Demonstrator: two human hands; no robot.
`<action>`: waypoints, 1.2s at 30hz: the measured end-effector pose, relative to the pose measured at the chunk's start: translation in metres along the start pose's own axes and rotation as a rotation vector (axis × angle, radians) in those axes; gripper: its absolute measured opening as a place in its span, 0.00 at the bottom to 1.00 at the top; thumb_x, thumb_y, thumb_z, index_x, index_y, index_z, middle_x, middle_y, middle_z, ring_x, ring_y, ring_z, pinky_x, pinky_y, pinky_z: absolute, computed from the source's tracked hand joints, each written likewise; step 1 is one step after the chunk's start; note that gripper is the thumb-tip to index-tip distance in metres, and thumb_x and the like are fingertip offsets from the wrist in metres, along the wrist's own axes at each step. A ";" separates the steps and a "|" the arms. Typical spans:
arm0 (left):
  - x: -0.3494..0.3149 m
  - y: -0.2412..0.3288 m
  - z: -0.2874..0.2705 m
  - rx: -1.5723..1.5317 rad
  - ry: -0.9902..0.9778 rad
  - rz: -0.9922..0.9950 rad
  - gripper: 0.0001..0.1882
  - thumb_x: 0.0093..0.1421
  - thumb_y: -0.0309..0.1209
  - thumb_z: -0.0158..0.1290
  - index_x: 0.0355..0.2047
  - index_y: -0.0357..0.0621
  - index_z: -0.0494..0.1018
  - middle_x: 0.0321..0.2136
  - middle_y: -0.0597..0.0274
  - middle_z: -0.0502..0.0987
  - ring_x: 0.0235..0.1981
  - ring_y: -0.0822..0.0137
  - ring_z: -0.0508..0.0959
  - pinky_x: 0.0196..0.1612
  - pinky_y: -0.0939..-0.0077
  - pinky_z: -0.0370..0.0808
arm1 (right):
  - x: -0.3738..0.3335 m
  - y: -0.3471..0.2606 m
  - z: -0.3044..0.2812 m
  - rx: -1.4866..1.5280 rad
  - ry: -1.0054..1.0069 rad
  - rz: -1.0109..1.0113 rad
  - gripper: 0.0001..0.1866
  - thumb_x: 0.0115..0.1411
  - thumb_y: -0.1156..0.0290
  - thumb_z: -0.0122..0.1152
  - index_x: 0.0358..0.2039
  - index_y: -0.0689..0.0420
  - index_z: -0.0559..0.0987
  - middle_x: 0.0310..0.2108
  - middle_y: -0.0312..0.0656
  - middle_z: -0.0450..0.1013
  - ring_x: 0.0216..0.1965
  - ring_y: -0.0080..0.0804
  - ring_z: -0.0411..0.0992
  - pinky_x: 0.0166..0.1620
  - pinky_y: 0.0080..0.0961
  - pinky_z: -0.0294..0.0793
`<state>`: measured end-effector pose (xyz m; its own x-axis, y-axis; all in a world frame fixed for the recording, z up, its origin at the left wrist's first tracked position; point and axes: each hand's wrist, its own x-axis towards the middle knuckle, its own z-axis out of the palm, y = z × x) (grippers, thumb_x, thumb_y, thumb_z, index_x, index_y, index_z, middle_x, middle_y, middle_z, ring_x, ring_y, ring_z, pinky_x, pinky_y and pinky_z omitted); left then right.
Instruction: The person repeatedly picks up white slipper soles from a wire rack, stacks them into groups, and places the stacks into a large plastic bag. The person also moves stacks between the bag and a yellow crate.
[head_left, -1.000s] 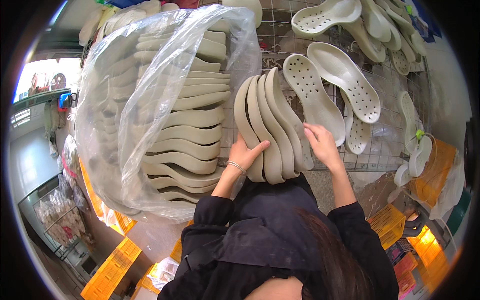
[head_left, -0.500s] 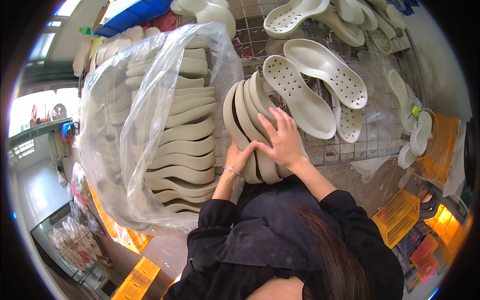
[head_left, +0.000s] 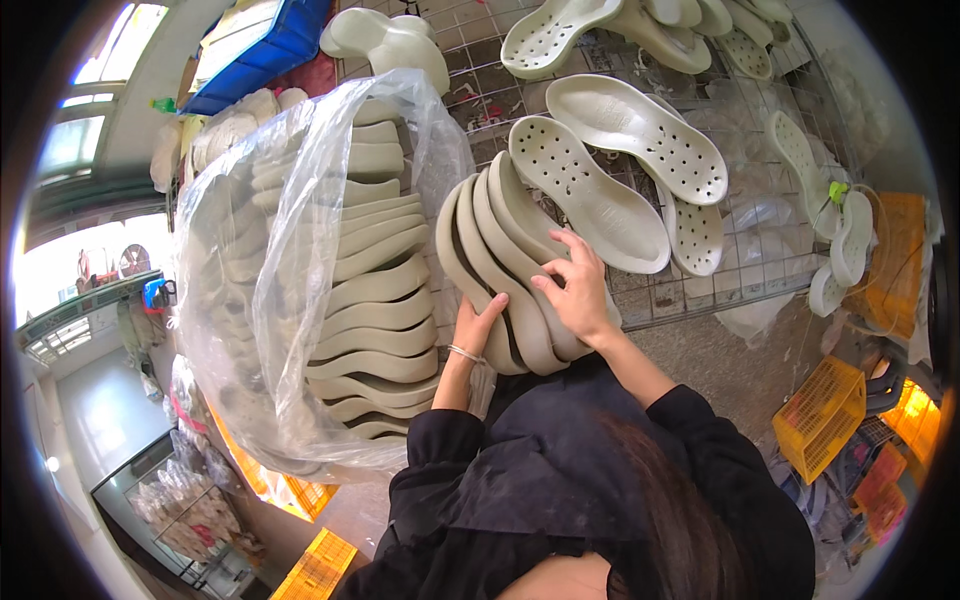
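Note:
A bunch of cream foam shoe soles (head_left: pixel 497 270) stands on edge against my dark apron, several nested side by side. My left hand (head_left: pixel 476 326) grips the bunch at its near left side, thumb over the outer sole and fingers hidden behind it. On the right side, my right hand (head_left: pixel 578 292) has its fingers bent onto the soles' edges, thumb and forefinger close together. Left of the bunch lies a clear plastic bag (head_left: pixel 270 290), its mouth towards me, with a long row of similar soles (head_left: pixel 372 335) packed inside.
Loose perforated soles (head_left: pixel 590 195) lie on a wire mesh rack (head_left: pixel 740 255) just right of my hands, with more piled at its far end. A blue bin (head_left: pixel 262 55) stands at the far left. Yellow crates (head_left: pixel 820 418) are on the floor at right and lower left.
My thumbs, which were close together, have come apart. The right hand's fingers have bent in more, and the soles at the top of the bunch have fanned slightly. The view has shifted a little.

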<state>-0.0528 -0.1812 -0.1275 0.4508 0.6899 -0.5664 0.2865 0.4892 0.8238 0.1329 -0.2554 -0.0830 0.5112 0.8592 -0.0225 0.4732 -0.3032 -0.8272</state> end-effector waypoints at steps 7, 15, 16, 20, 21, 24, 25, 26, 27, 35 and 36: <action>0.015 0.007 0.006 0.104 0.201 -0.199 0.26 0.56 0.44 0.62 0.41 0.29 0.74 0.36 0.54 0.79 0.36 0.67 0.76 0.41 0.73 0.74 | 0.005 0.024 -0.152 1.105 0.069 0.470 0.07 0.57 0.69 0.65 0.34 0.59 0.82 0.41 0.37 0.77 0.44 0.25 0.73 0.48 0.22 0.68; 0.032 0.062 0.087 0.684 0.499 0.191 0.68 0.51 0.52 0.62 0.62 0.20 0.21 0.65 0.28 0.33 0.69 0.45 0.39 0.69 0.59 0.36 | 0.006 0.185 -0.447 -0.826 0.716 0.243 0.14 0.58 0.62 0.62 0.32 0.63 0.78 0.30 0.47 0.75 0.32 0.42 0.75 0.36 0.35 0.71; 0.036 0.067 0.098 0.668 0.518 0.195 0.72 0.47 0.56 0.64 0.62 0.21 0.21 0.65 0.27 0.32 0.68 0.41 0.37 0.69 0.54 0.38 | 0.011 0.204 -0.470 -0.976 0.746 0.284 0.13 0.57 0.61 0.61 0.32 0.59 0.79 0.35 0.49 0.76 0.37 0.52 0.75 0.39 0.42 0.73; 0.043 0.071 0.124 0.815 0.587 0.231 0.74 0.44 0.57 0.65 0.62 0.20 0.22 0.64 0.23 0.33 0.67 0.35 0.38 0.68 0.50 0.41 | 0.056 0.263 -0.522 -1.084 0.602 0.733 0.13 0.56 0.63 0.60 0.34 0.60 0.80 0.35 0.51 0.76 0.41 0.52 0.75 0.43 0.45 0.73; 0.045 0.070 0.127 0.822 0.634 0.139 0.74 0.43 0.57 0.65 0.62 0.20 0.22 0.64 0.23 0.34 0.66 0.35 0.39 0.68 0.51 0.41 | 0.073 0.273 -0.522 -1.010 0.519 0.887 0.13 0.56 0.65 0.59 0.36 0.60 0.81 0.35 0.51 0.77 0.41 0.51 0.75 0.44 0.45 0.73; 0.045 0.063 0.123 0.749 0.708 -0.029 0.71 0.43 0.52 0.66 0.62 0.19 0.26 0.63 0.22 0.40 0.66 0.37 0.46 0.68 0.57 0.46 | 0.135 0.284 -0.487 -1.047 0.539 0.609 0.15 0.52 0.65 0.60 0.40 0.57 0.81 0.41 0.51 0.75 0.45 0.49 0.73 0.45 0.42 0.73; 0.046 0.060 0.119 0.703 0.708 -0.019 0.70 0.42 0.49 0.66 0.62 0.19 0.26 0.63 0.22 0.41 0.66 0.38 0.48 0.68 0.58 0.47 | 0.155 0.283 -0.469 -1.076 0.535 0.372 0.16 0.54 0.64 0.60 0.41 0.59 0.80 0.41 0.49 0.75 0.45 0.48 0.72 0.47 0.41 0.71; 0.047 0.058 0.115 0.687 0.719 -0.058 0.69 0.42 0.47 0.65 0.63 0.18 0.27 0.63 0.22 0.42 0.66 0.39 0.49 0.67 0.59 0.48 | 0.176 0.282 -0.448 -0.914 0.424 0.335 0.22 0.52 0.58 0.64 0.44 0.58 0.79 0.45 0.48 0.74 0.48 0.46 0.72 0.50 0.40 0.71; 0.046 0.056 0.109 0.667 0.740 -0.101 0.68 0.42 0.45 0.65 0.63 0.18 0.27 0.63 0.22 0.43 0.65 0.40 0.50 0.67 0.60 0.49 | 0.199 0.279 -0.430 -0.746 0.213 0.492 0.32 0.51 0.51 0.66 0.51 0.60 0.75 0.51 0.52 0.71 0.54 0.47 0.69 0.55 0.39 0.68; 0.053 0.059 0.095 0.588 0.897 0.013 0.51 0.41 0.33 0.59 0.61 0.24 0.45 0.57 0.33 0.56 0.58 0.45 0.61 0.63 0.61 0.56 | 0.377 0.293 -0.399 0.478 0.501 0.448 0.44 0.55 0.40 0.57 0.53 0.72 0.69 0.54 0.58 0.68 0.58 0.46 0.65 0.58 0.35 0.62; 0.052 0.060 0.098 0.572 0.887 0.036 0.52 0.41 0.33 0.59 0.62 0.24 0.44 0.58 0.33 0.56 0.59 0.45 0.60 0.64 0.61 0.55 | 0.393 0.289 -0.397 0.333 0.510 0.439 0.38 0.54 0.48 0.62 0.51 0.71 0.72 0.51 0.56 0.71 0.52 0.41 0.70 0.53 0.32 0.67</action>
<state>0.0705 -0.1677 -0.1050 -0.2462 0.9550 -0.1652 0.7456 0.2955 0.5973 0.7559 -0.1690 -0.1078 0.9103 0.3657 -0.1938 -0.0518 -0.3640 -0.9300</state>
